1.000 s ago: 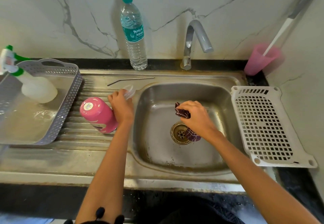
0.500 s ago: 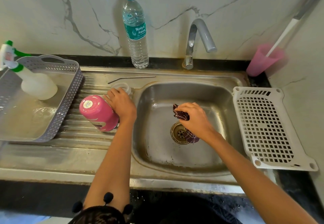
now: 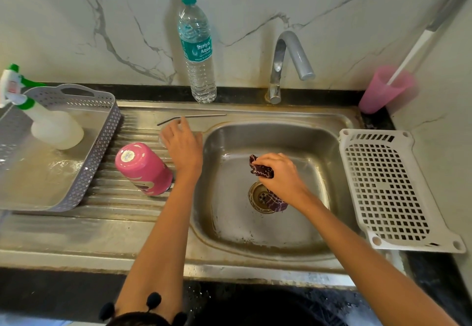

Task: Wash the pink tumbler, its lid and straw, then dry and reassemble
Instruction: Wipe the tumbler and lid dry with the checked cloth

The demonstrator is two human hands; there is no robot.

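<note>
At 10 o'clock, a clear plastic lid (image 3: 161, 138) is covered by the spread left hand (image 3: 182, 147). A maroon cloth (image 3: 261, 170) is clenched by the right hand (image 3: 281, 177).

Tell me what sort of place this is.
Most likely a home kitchen's washing-up spot: a stainless steel sink with a ribbed drainboard, a curved tap at a marble-look wall, a pink tumbler on the drainboard, and the right hand holding a cloth over the basin.

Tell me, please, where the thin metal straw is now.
In the head view, the thin metal straw lies along the back of the ribbed steel drainboard, just beyond the left hand and in front of the clear plastic water bottle.
</note>
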